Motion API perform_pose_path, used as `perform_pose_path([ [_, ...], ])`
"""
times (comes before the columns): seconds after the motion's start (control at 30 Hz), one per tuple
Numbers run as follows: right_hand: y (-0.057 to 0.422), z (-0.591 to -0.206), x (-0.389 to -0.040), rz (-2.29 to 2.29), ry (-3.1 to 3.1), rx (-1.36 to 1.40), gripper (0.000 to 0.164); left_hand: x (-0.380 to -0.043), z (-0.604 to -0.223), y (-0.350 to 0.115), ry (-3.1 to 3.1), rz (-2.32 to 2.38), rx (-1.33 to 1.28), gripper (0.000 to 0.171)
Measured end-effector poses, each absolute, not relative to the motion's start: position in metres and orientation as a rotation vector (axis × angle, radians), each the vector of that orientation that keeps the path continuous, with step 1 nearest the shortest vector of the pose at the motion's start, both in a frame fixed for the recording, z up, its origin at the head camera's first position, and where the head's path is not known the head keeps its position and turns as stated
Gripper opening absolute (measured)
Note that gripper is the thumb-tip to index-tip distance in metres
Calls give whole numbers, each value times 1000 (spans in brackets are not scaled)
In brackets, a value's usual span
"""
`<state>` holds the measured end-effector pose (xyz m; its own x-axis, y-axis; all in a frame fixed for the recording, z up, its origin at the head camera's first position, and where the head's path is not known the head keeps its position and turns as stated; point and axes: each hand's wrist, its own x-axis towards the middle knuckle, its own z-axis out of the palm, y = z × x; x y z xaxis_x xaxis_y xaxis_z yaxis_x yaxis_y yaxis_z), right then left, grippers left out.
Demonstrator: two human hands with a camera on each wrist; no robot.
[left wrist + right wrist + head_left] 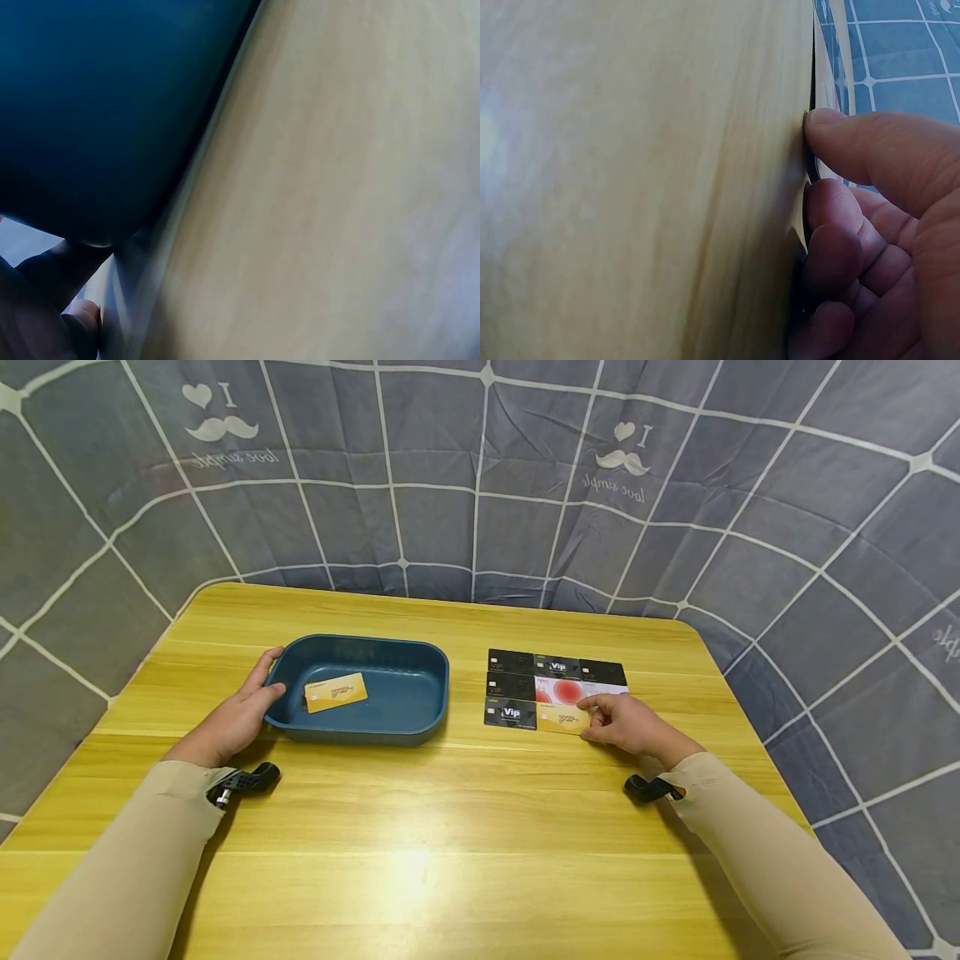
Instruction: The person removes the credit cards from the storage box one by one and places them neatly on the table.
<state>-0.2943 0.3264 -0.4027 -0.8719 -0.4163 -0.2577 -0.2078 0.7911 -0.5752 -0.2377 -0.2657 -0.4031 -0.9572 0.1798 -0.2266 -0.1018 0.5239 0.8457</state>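
Observation:
My left hand [243, 714] holds the left end of a dark blue plastic tray [390, 731], thumb at the rim. Inside the tray lies a gold card [335, 692], with a dark edge showing at its left side. My right hand [630, 724] pinches another gold card [561, 718] by its right end, between thumb and index finger. This card lies at the front of a block of cards set side by side. Left of it is a dark Vip card [510, 713]; behind it, a white card with a red circle [558, 691]. A pale card [606, 688] is partly hidden by my hand.
The back row has a black VIP card [510, 661], a dark Vip card [557, 667] and another black card [603, 672]. One more black card [510, 686] is in the middle row. Beyond the wooden table [420, 843] hangs a grey checked cloth [435, 443].

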Motion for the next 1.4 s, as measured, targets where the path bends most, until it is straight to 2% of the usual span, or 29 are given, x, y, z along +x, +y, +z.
perform_pose_path([
  [0.43, 327, -405, -295, -777, 2601, -475, 49, -237, -402, -266, 2483, 1388, 50, 65],
  [0.73, 326, -404, -293, -750, 2629, -506, 41, -236, -400, -265, 2474, 1385, 50, 65],
  [1.4, 325, -403, -292, -741, 2626, -480, 41, -236, -398, -265, 2473, 1379, 44, 64],
])
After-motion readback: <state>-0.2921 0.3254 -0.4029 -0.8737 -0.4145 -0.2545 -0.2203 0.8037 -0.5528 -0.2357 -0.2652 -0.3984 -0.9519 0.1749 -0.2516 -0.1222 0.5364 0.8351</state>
